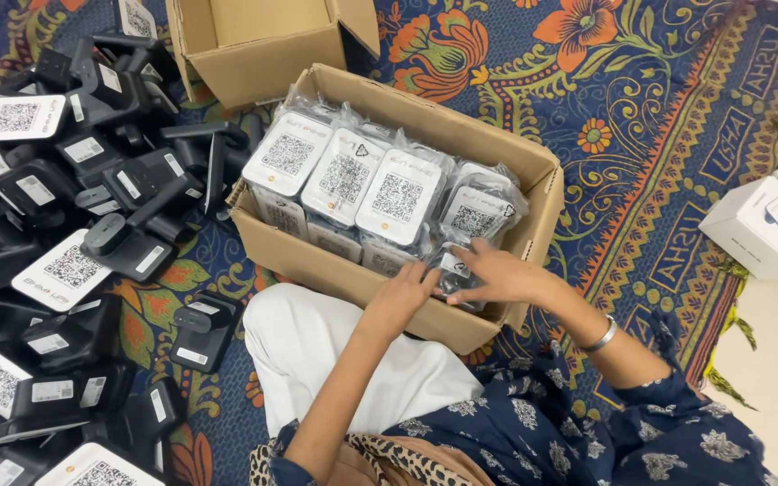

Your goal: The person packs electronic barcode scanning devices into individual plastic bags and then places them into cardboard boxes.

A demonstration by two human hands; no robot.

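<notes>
Both hands, left hand (pixel 400 297) and right hand (pixel 497 275), grip a plastic-wrapped packet (pixel 450 267) inside a brown cardboard box (pixel 335 265) beside 4 white square-labelled packets (pixel 344 175).

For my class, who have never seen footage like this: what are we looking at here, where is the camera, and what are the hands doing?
The single picture comes from a camera worn on a person's head, looking down at their own two bare hands. The left hand and right hand both touch a plastic-wrapped device in the near corner of an open cardboard box, already packed with similar wrapped devices. A heap of unwrapped black devices lies on the patterned cloth; a second cardboard box and a white box sit nearby.
</notes>
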